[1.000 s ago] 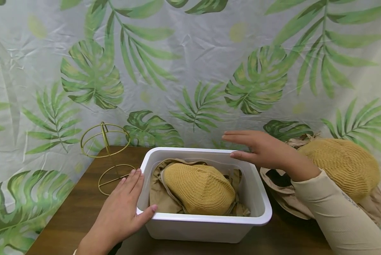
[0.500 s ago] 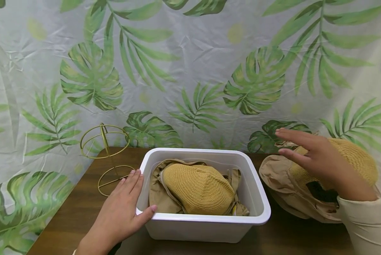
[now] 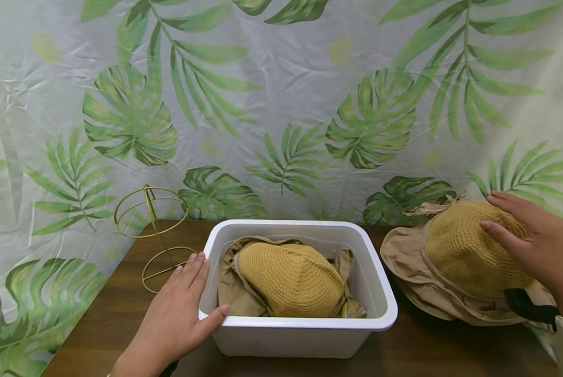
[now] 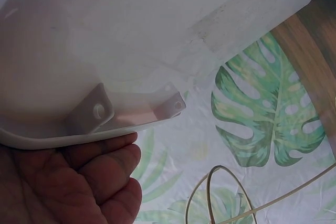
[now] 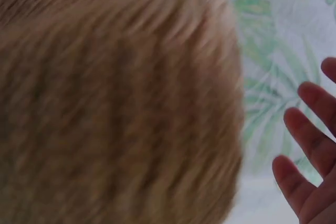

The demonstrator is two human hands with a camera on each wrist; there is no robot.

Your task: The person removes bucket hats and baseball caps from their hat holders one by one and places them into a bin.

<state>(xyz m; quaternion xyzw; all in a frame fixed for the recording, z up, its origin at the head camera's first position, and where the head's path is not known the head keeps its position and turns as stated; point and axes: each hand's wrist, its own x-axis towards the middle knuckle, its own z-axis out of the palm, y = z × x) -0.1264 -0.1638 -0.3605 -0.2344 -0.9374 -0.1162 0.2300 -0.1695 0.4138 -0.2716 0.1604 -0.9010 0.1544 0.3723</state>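
Brown wood-grain table, leaf-print backdrop, left fingers touching white tub

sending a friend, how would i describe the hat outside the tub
On the brown table stands a white tub. Just right of it lies a hat with a yellow knitted crown and wide tan brim; unlike the similar hat inside, it lies outside the tub.

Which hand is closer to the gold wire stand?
Left. The left hand is near the wire stand, touching the white tub; the right hand is beyond it, by a knitted hat.
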